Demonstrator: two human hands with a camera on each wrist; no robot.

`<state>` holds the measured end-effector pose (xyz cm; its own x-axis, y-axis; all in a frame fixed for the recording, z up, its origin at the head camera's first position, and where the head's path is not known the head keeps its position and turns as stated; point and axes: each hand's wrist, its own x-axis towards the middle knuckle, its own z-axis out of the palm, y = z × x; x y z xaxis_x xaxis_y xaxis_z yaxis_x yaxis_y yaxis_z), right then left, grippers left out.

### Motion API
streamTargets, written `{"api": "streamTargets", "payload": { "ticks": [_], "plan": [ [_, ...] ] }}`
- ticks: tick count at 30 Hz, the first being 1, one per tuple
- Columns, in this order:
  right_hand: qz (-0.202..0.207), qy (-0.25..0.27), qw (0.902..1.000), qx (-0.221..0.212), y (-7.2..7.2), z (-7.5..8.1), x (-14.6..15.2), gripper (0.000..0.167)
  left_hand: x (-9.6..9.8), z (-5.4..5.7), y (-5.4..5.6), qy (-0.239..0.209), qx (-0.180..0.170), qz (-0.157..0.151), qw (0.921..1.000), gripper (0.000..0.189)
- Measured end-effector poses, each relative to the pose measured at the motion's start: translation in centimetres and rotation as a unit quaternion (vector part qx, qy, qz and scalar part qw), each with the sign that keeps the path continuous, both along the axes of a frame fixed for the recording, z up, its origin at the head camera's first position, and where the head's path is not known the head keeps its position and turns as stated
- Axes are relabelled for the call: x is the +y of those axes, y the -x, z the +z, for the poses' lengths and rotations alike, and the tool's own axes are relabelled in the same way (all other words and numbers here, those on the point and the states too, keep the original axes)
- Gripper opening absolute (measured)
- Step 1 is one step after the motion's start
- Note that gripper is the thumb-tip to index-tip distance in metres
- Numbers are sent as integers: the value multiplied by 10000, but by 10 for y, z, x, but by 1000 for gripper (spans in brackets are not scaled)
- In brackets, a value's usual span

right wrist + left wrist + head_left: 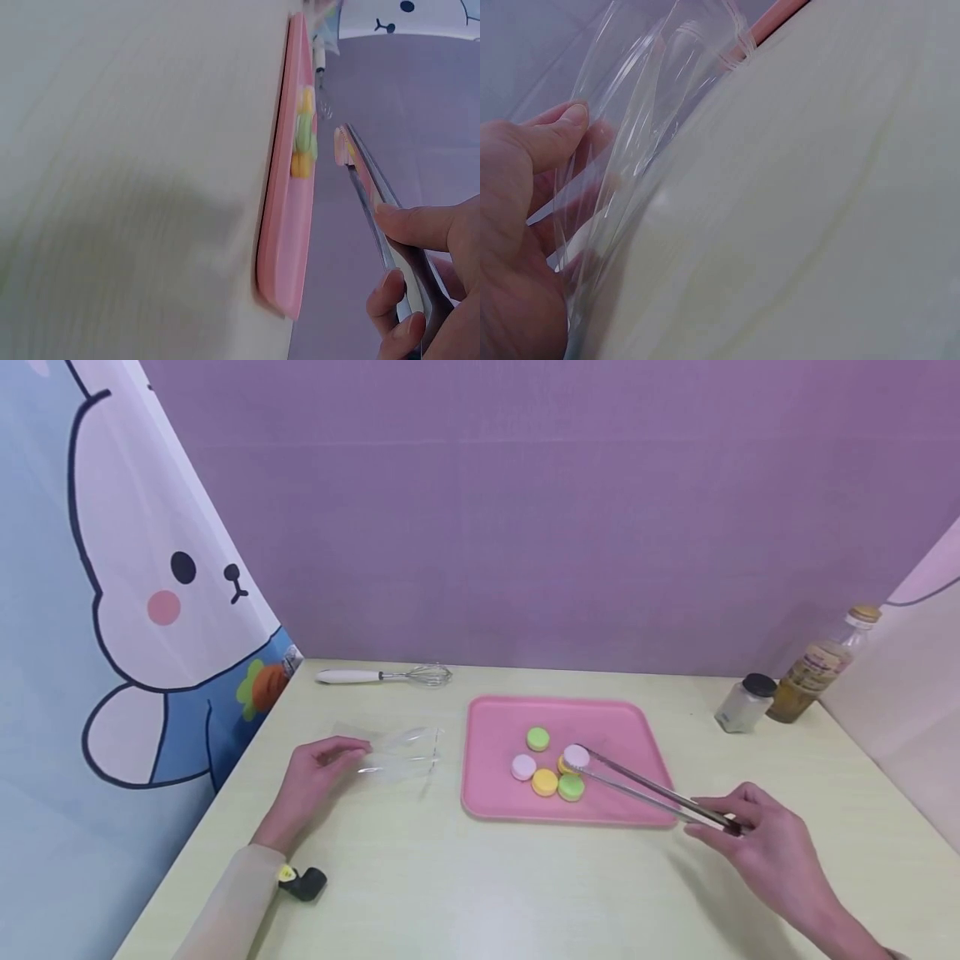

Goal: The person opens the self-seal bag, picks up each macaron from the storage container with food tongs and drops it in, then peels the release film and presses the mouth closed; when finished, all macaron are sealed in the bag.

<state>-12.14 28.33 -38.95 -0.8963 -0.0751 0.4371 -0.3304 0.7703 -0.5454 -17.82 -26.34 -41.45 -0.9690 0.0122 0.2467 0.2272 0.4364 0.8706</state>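
My left hand (318,777) pinches one end of a clear plastic bag (405,758) between thumb and fingers, left of the pink tray (487,797). In the left wrist view the film (637,112) stands up in loose folds. Fingers and thumb of my right hand (776,847) hold metal tongs (645,785). Between the tong tips is a pale pink macaron (577,756), raised above the tray in the right wrist view. Below lie a green macaron (537,739), another pink one (523,767), a yellow one (544,782) and several others, one partly hidden.
A whisk (382,676) with a white handle lies along the table's back edge. At the back right stand a black-lidded jar (745,705) and a corked bottle (813,668) of amber liquid. A purple cloth backdrop (480,552) rises behind the table.
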Motion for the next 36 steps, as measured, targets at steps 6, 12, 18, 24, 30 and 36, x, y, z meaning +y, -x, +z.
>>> {"api": "streamTargets", "payload": {
  "ticks": [6, 12, 18, 24, 30, 36],
  "plan": [
    [287, 190, 9994, 53, 0, 3, -24, 31, -10, -24, 13, -45, 59, 39, 10000, 22],
    [710, 281, 9971, 41, 5, 5, -57, 29, -15, -32, 17, -76, 78, 46, 9999, 23],
    [961, 159, 9952, -126, 16, 4, -87, 31, -6, -15, 9, -97, -25, 2, 9999, 23],
    [1175, 308, 9924, -223, 24, 1, -108, 29, 0, -4, 4, -58, -105, -24, 9999, 24],
    [1202, 359, 9904, -577, 32, -1, -128, 28, -10, -25, 14, -100, -142, 13, 9998, 25],
    [1176, 283, 9904, -662, 40, -3, -145, 26, -10, -28, 15, -144, -94, -18, 9999, 24]
  ]
}}
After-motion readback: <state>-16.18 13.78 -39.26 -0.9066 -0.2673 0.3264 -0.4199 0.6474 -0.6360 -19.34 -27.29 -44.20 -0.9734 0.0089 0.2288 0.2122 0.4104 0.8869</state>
